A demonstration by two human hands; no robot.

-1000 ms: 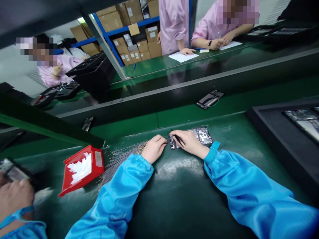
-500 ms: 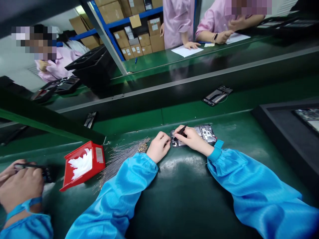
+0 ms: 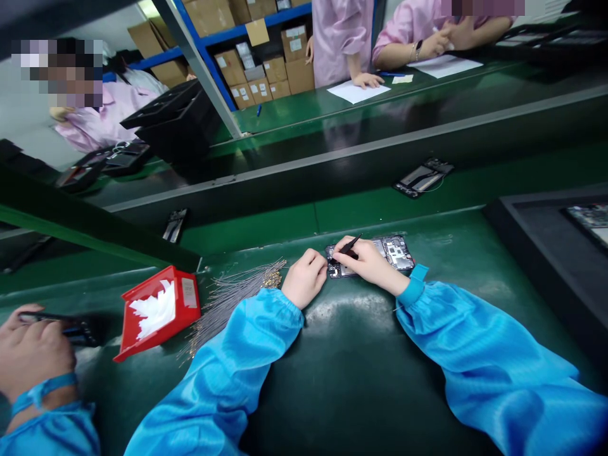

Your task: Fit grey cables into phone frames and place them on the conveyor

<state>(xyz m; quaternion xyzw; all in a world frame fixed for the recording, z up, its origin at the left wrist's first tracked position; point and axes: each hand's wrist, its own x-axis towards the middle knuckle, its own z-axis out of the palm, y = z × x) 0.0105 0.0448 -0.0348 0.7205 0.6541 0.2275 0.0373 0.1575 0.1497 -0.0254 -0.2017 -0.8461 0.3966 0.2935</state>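
An opened smartphone [image 3: 398,251], its circuit board bare, lies flat on the green mat. Over its left half is my right hand [image 3: 363,261], closed around black tweezers [image 3: 350,244] whose tips point down at the phone; the hand hides the tips. My left hand [image 3: 306,277] rests at the phone's left end with fingers curled and pressed together; whatever they pinch is hidden. Just left of that hand lies a bundle of thin grey cables [image 3: 237,292] with gold-coloured ends.
A red bin [image 3: 187,304] with white strips stands left of the cables. Further left, a co-worker's hands [image 3: 35,354] hold a dark device. Beyond the mat, opened phones [image 3: 422,177] lie on a green belt [image 3: 285,221]. A black tray [image 3: 517,234] is at right.
The phones and the seam on the green belt have shifted slightly right. My right hand tilts the tweezers a little lower; my left hand stays nearly in place.
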